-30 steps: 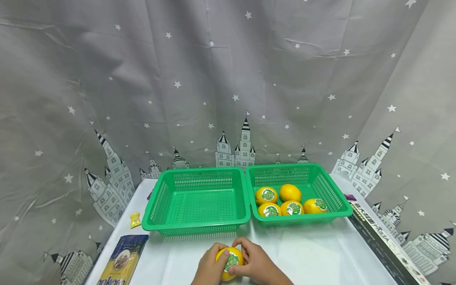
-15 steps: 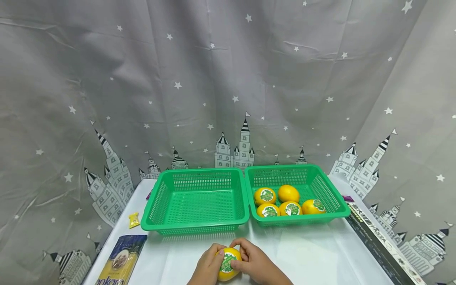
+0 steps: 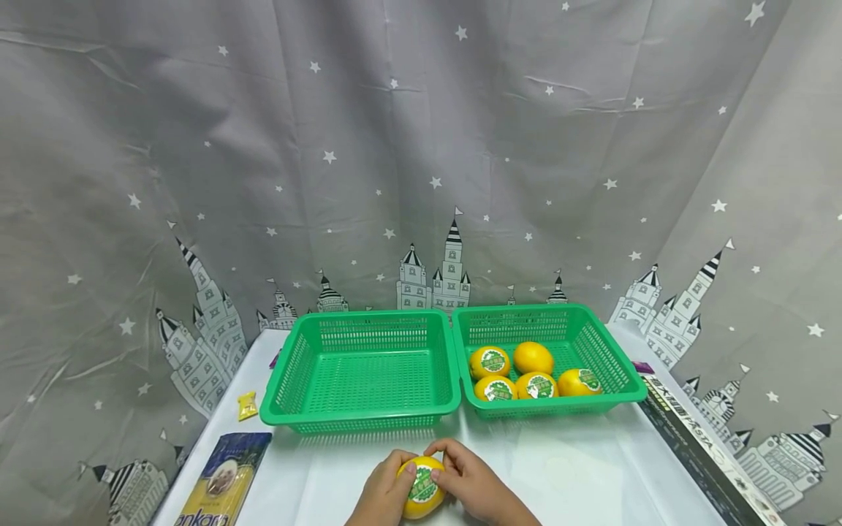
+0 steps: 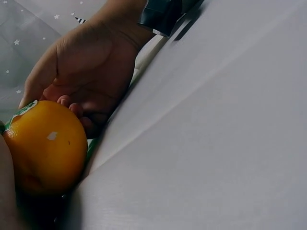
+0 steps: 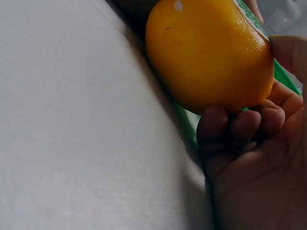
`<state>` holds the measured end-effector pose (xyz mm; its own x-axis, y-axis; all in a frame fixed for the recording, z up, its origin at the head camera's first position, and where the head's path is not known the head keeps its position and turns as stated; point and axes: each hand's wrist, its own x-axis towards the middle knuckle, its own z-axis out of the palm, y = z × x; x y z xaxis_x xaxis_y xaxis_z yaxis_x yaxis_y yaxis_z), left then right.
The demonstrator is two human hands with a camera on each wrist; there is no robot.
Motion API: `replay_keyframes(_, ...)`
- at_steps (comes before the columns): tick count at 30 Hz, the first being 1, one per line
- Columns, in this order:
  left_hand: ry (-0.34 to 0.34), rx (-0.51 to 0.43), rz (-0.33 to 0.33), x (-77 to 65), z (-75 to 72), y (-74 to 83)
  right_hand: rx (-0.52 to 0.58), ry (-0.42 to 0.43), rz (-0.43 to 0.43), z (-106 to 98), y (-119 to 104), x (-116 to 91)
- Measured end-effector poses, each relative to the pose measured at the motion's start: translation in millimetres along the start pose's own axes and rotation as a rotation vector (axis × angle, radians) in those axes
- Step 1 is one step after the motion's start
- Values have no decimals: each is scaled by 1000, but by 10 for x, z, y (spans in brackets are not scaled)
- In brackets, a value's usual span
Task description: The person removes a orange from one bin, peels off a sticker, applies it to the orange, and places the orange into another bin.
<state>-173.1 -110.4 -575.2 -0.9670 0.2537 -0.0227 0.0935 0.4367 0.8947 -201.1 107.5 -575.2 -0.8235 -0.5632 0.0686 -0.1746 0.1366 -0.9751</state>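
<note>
Both hands hold one orange low over the near part of the table in the head view. My left hand grips its left side, thumb on top beside a green-and-white sticker. From the right, my right hand holds the same fruit, its thumb at the sticker's right edge. In the left wrist view, the sticker's rim stands slightly off the peel. Curled fingers of the right hand lie under the orange in the right wrist view.
Beyond the hands stand two green baskets, the left basket bare inside and the right basket with several stickered oranges. At left lie a blue-and-yellow packet and a small yellow sachet. A long black box runs along the right edge.
The right thumb has moved up from the orange's lower right side to the sticker's right edge. The orange has turned a little between the hands, which stay in nearly the same place.
</note>
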Motion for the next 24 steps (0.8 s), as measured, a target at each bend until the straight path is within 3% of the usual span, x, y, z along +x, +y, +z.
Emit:
replay_keyframes(6, 1, 64, 42, -1, 26, -80, -34, 36, 62, 9, -41, -22)
replay_keyframes(9, 10, 89, 55, 8, 56, -111, -114, 69, 94, -82, -135, -103)
replay_keyframes(13, 10, 99, 40, -7, 54, -107, -242, 217, 91, -377, -369, -274)
replay_keyframes(16, 1, 94, 29, -20, 43, -92, -356, 383, 65, -795, -584, -415)
replay_keyframes(20, -13, 85, 32, -20, 22, -81, -690, 575, 46, -1646, -738, -539)
replay_keyframes(22, -17, 95, 40, -24, 20, -79, -856, 612, 78, -2106, -718, -607)
replay_keyframes(24, -18, 105, 52, -32, 26, -74, -967, 592, 140, -2501, -651, -693)
